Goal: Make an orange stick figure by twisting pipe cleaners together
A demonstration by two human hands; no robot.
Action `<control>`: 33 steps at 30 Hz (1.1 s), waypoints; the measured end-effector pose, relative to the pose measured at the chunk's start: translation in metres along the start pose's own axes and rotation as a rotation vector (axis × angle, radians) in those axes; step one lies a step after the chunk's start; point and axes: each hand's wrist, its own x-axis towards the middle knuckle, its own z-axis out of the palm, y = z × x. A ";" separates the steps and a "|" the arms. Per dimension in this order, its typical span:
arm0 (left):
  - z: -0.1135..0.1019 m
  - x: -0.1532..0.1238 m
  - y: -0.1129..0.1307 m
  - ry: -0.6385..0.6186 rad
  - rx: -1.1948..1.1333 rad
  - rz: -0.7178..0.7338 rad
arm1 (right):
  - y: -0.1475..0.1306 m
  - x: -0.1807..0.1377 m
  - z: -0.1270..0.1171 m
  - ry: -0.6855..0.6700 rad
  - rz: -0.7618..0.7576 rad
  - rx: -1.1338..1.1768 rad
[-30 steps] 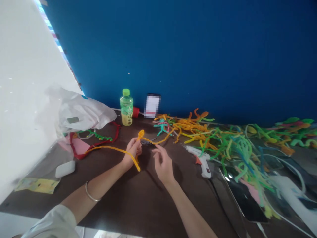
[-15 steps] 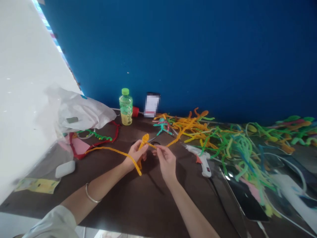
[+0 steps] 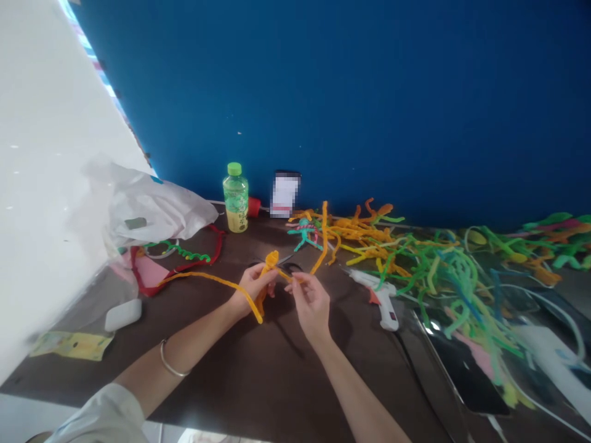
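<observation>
My left hand (image 3: 249,290) pinches an orange pipe cleaner (image 3: 220,281) just below its small folded loop, above the dark brown table (image 3: 258,369). One long tail trails left over the table toward a red pipe cleaner (image 3: 194,264). My right hand (image 3: 310,301) pinches the other strand of the same orange pipe cleaner a little to the right; that strand rises up and back. A silver bangle is on my left wrist. Black scissors (image 3: 289,267) lie just behind my fingers.
A white glue gun (image 3: 381,298) lies right of my hands. Behind it is a heap of orange, green and yellow pipe cleaners (image 3: 415,258). A green-capped bottle (image 3: 235,198) stands by the blue wall. A white plastic bag (image 3: 152,209) and a white case (image 3: 120,314) sit left.
My right hand came in from open and took hold of the orange strand beside my left hand. The free end lifted off the table and now points up.
</observation>
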 end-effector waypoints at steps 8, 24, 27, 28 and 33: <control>0.000 0.000 0.003 0.001 0.032 -0.021 | 0.001 0.002 -0.004 0.008 -0.070 -0.068; -0.005 0.003 -0.002 -0.073 -0.018 0.004 | 0.007 0.004 -0.006 0.101 -0.228 -0.321; -0.003 0.003 -0.001 -0.043 -0.050 -0.005 | 0.007 0.003 -0.005 0.072 -0.216 -0.293; -0.003 0.003 -0.001 -0.033 -0.056 -0.009 | 0.008 0.003 -0.005 0.062 -0.210 -0.282; -0.003 0.004 -0.001 -0.028 -0.066 -0.016 | 0.010 0.003 -0.005 0.092 -0.234 -0.259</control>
